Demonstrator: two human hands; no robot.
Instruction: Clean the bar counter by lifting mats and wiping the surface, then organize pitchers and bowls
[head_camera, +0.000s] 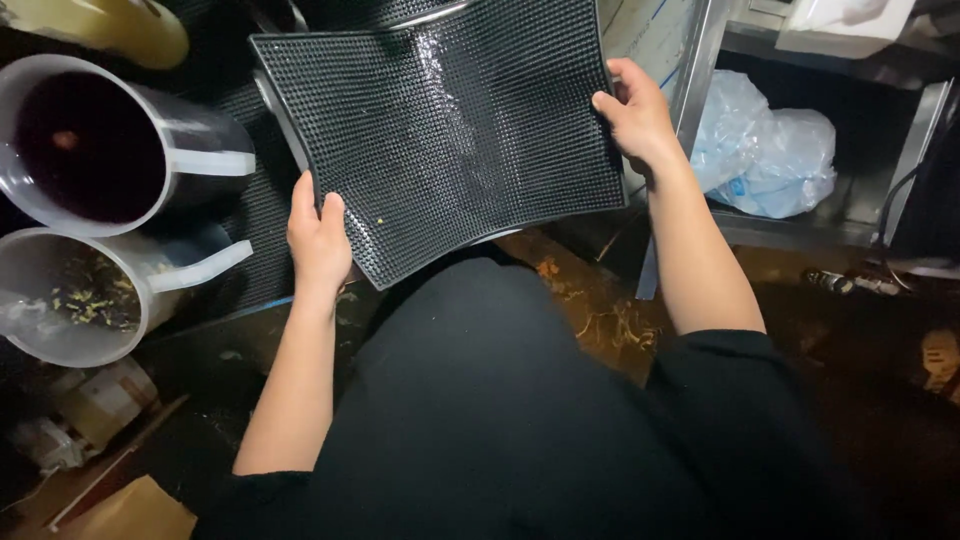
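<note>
It is dim where I stand; most of the light falls from above onto the black studded mat, and a wet patch near its top edge throws back a white glare. My forearms are evenly lit. My dark clothes below sink into near black with no detail. The floor at right is murky and grainy. The 2 clear pitchers at left look slightly stretched toward the edge.

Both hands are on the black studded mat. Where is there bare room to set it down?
Little. Left hand and right hand hold the mat over more black matting. Bare strip: right of the dark-liquid pitcher and the near-empty pitcher. Far left is crowded; the shelf holds plastic bags.
</note>
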